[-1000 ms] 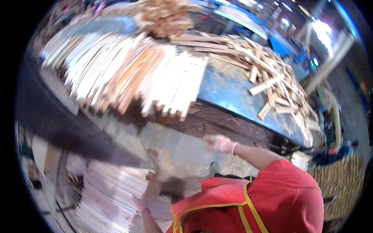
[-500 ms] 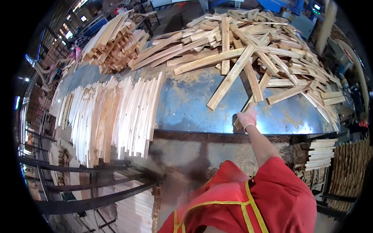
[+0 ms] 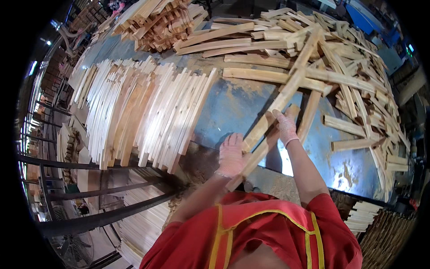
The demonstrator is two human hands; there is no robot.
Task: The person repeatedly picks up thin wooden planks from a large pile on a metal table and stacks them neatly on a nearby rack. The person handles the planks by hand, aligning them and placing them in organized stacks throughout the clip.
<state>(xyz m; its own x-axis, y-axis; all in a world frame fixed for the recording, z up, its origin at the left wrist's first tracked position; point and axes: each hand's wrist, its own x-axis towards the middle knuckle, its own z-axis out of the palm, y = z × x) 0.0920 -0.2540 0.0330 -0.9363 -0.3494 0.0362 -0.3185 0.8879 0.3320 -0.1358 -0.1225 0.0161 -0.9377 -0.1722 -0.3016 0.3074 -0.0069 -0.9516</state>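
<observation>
Now the right hand (image 3: 287,127) curls fingers round a wooden strip (image 3: 257,157), slanting near-left to the left hand (image 3: 230,157), fingers straighter, grip unclear.

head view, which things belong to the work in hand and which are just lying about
Seemingly in the work:
- right hand, gripping a wooden strip
- left hand, beside that strip, grip unclear
- loose pile
- side-by-side row
- blue-grey table

Seemingly just about:
- fan
- dark rail
- stacked wood at lower right
</observation>
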